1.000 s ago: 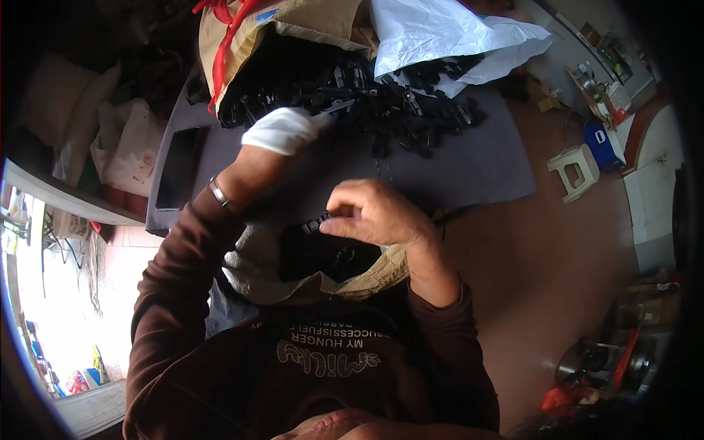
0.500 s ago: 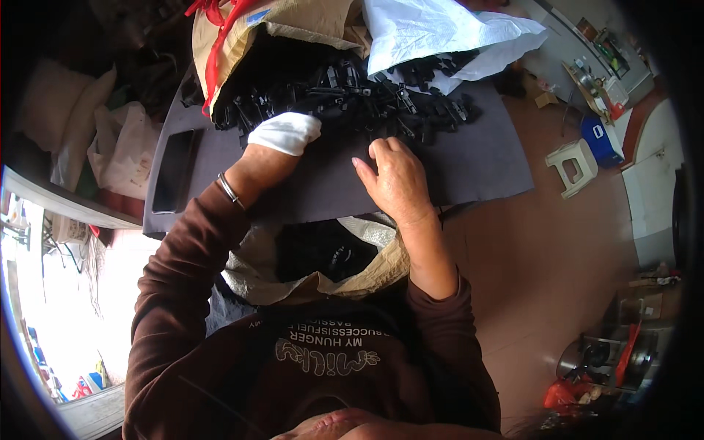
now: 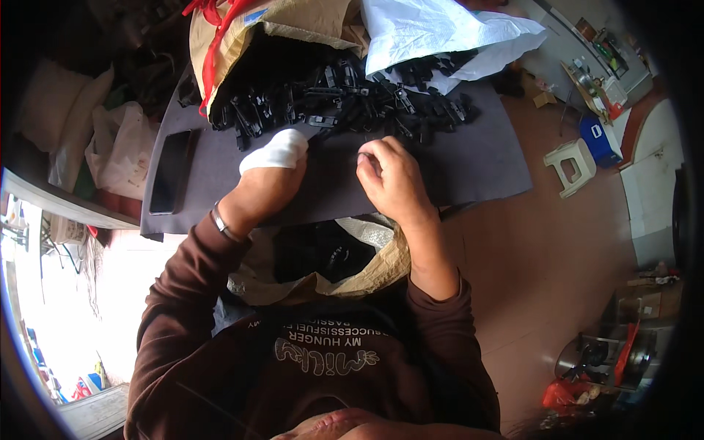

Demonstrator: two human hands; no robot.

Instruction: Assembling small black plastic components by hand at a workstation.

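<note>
A pile of small black plastic clip-like parts point(image 3: 345, 95) covers the far side of the grey tabletop point(image 3: 469, 176). My left hand point(image 3: 273, 165), its fingers wrapped in a white cloth covering, is closed at the near edge of this pile. A thin dark piece seems to stick out at its fingertips, but what it grips is mostly hidden. Over the bare tabletop to the right, my right hand point(image 3: 396, 176) is curled with thumb and forefinger pinched together. Something small and dark shows at that pinch, too small to name. A gap separates the two hands.
A tan sack point(image 3: 293, 18) with red ties and a white sack point(image 3: 433, 37) lie behind the pile. At left rests a black phone point(image 3: 172, 172). An open woven sack point(image 3: 315, 282) sits below the table's near edge, dark contents inside. A cream stool point(image 3: 572, 165) stands right.
My left hand has drawn back from the pile, toward me and slightly left. The right hand's thumb and forefinger have closed together, while its arm stays nearly in place.
</note>
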